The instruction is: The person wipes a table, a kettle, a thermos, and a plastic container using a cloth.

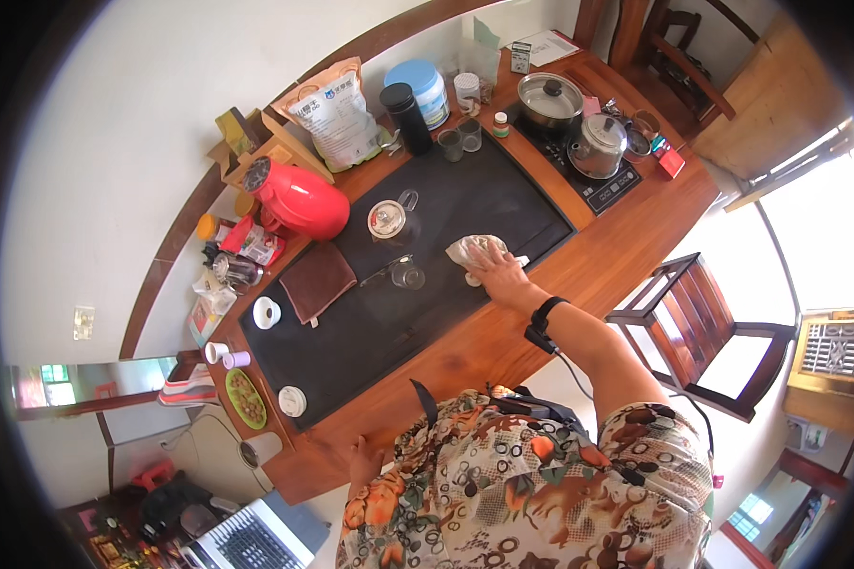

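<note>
A crumpled pale cloth (474, 249) lies under my right hand (499, 276), whose fingers press it flat on the black tray (341, 355) set into the wooden table. My left hand (365, 461) rests at the table's near edge, partly hidden by my sleeve, with no object seen in it. Left of the cloth stand a small clear glass (407, 274) and a lidded glass teapot (388, 219). A folded brown towel (318, 282) lies farther left, with a white cup (267, 313) beside it and a round white lidded item (292, 402) near the tray's corner.
A red thermos jug (302, 203), a large printed bag (338, 117) and a black bottle (406, 117) line the far side. A steel kettle (599, 147) and a lidded pot (549, 101) stand on the cooktop. A wooden chair (697, 327) stands at the right.
</note>
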